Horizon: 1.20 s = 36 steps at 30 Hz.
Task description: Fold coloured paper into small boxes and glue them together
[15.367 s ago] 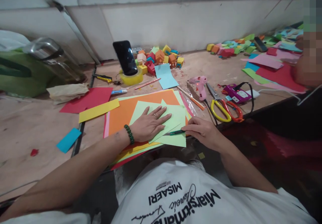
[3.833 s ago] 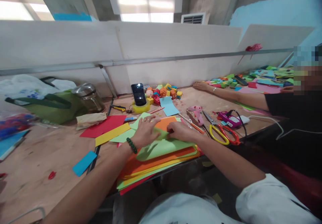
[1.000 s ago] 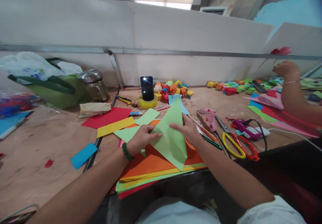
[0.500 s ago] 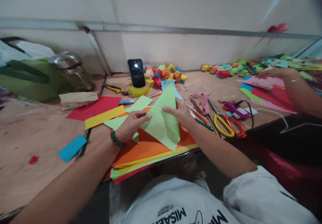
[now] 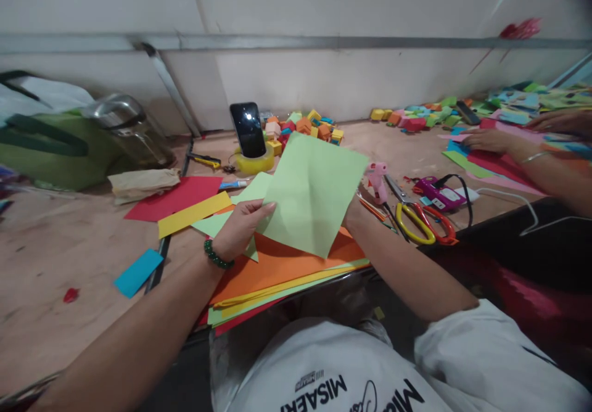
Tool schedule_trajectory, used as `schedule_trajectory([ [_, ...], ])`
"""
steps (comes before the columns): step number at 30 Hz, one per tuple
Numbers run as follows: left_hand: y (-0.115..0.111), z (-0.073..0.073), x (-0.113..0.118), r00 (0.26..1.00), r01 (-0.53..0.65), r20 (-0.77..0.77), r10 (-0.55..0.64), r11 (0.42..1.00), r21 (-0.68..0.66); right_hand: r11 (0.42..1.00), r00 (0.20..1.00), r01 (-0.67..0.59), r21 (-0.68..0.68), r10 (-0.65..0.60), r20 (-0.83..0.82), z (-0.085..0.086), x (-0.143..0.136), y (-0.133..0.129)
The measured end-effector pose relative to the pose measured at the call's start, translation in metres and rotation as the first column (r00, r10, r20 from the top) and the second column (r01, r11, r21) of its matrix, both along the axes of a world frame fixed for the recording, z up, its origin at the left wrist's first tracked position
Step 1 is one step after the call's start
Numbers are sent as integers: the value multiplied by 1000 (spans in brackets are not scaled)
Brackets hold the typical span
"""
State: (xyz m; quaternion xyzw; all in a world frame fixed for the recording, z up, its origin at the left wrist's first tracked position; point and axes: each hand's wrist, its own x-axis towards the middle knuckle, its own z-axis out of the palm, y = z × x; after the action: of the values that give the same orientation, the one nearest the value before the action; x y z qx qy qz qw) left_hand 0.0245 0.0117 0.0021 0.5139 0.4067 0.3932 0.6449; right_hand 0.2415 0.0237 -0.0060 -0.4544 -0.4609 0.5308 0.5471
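Observation:
A light green sheet of paper (image 5: 314, 193) with faint creases is held up, spread flat and tilted, above a stack of coloured paper. My left hand (image 5: 245, 224) pinches its left edge, the thumb lying on the front face. My right hand (image 5: 355, 211) is behind the sheet's right edge; its fingers are hidden by the paper. Under the sheet lies orange paper (image 5: 277, 273), with yellow, green and red sheets below it at the table's edge. Cut light green pieces (image 5: 217, 222) lie beside my left hand.
A phone (image 5: 248, 129) leans on a yellow tape roll (image 5: 254, 162), near small paper boxes (image 5: 303, 125). To the right lie a pink glue gun (image 5: 378, 184), scissors (image 5: 416, 221) and a purple device (image 5: 439, 193). Another person's hands (image 5: 497, 144) handle coloured paper at far right.
The green paper was folded to a point and now is opened out flat. My right hand has gone from its front to behind its right edge. A second hand of the other person has appeared.

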Motion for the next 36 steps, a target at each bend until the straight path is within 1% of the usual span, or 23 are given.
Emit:
schedule_trajectory([
  [2,1,-1,1,995,-82,59,81,997,13,1000,994,-9,8,9,-105,7,4,0],
  [3,2,-1,1,988,-127,90,126,992,16,999,988,-37,17,39,-147,11,5,-1],
  [4,2,-1,2,978,-174,123,170,985,16,997,985,-70,35,75,-155,15,5,-2],
  [6,1,0,3,955,-243,179,237,970,11,991,985,-117,71,124,-120,21,2,-5],
  [8,-1,3,4,937,-281,217,274,960,3,988,990,-122,100,128,-56,22,-2,-6],
  [10,-2,6,4,932,-275,243,270,961,-13,987,996,-89,131,91,-13,18,-5,-5],
  [13,-4,8,2,931,-193,311,192,981,-29,984,999,-42,172,44,-12,9,-5,-3],
  [16,-4,8,1,921,-133,364,137,990,-38,977,997,-79,201,79,5,7,-5,-3],
  [19,-6,8,1,934,-130,330,136,991,-40,972,993,-122,203,119,29,8,-7,-5],
  [21,-8,8,1,948,-134,284,141,990,-46,973,991,-133,190,129,31,7,-9,-5],
  [23,-8,5,2,952,-129,273,141,990,-61,976,992,-129,176,125,33,6,-8,-3],
  [25,-6,1,3,943,-120,303,136,990,-71,983,997,-68,173,62,44,3,-4,1],
  [27,-2,-4,3,929,-131,339,148,989,-74,975,995,54,217,-71,69,1,1,4],
  [29,2,-8,3,914,-168,364,181,984,-68,935,973,173,309,-211,94,-2,6,7],
  [30,3,-8,4,900,-201,380,212,977,-69,910,960,207,359,-259,104,-4,7,8],
  [32,5,-6,4,859,-285,416,298,954,-95,874,944,217,434,-302,135,-7,10,10],
  [34,5,-2,6,805,-366,448,389,920,-142,857,932,194,477,-313,184,-9,10,10],
  [36,5,3,6,756,-419,480,444,893,-166,835,917,196,515,-342,206,-8,10,8],
])
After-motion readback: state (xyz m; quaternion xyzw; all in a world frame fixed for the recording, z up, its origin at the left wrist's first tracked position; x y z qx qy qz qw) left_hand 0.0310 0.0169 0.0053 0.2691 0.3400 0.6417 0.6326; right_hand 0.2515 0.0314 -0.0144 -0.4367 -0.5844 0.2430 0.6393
